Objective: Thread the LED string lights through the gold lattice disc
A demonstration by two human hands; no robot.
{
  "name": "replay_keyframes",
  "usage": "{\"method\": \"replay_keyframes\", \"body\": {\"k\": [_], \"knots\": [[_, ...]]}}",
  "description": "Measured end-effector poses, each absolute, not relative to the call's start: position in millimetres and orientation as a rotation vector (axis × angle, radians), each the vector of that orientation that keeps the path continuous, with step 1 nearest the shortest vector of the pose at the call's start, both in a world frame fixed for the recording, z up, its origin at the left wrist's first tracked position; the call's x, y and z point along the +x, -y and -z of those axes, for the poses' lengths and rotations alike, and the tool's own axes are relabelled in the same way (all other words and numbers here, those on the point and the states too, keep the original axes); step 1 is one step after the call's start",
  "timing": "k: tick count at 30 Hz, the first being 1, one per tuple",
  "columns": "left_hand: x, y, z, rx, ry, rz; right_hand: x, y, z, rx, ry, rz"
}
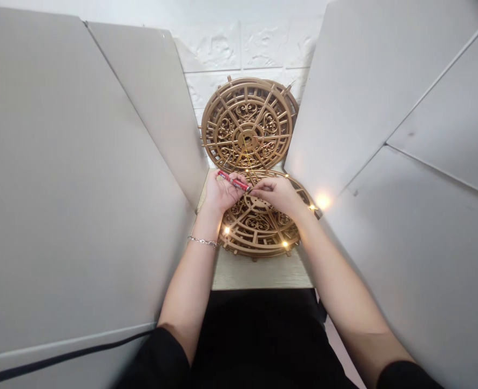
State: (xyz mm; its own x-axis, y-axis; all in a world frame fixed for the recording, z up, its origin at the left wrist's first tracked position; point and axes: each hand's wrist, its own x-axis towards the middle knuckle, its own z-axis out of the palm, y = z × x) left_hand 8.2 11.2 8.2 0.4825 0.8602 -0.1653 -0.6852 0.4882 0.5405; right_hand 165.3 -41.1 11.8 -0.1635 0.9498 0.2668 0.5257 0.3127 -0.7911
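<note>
My left hand (226, 190), palm up, is curled around a slim red battery (234, 181) with a silver end. My right hand (275, 192) is pinched at that silver end; what looks like a thin wire is between its fingertips, mostly hidden. Under both hands lies a round gold openwork frame (258, 246) with scrollwork and radiating bars. Small warm lights glow around its rim, including one light (227, 230) at the lower left and another (285, 244) near the front. A thin yellow wire (250, 156) runs from the upper frame towards my hands.
More round gold frames (247, 116) lean stacked against the white brick-pattern wall (263, 46). The pale wooden tabletop (263, 273) shows in front. Grey panels (80, 162) rise close on the left, with other grey panels (409, 216) on the right. A black cable (68, 354) crosses the lower left.
</note>
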Motion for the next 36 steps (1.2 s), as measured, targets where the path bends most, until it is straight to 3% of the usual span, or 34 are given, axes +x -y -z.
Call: {"method": "replay_keyframes", "body": {"k": [36], "knots": [[9.5,-8.7,-11.2,0.416,-0.447,-0.994,164.5,42.6,-13.1,-1.324,1.785,-0.691]]}}
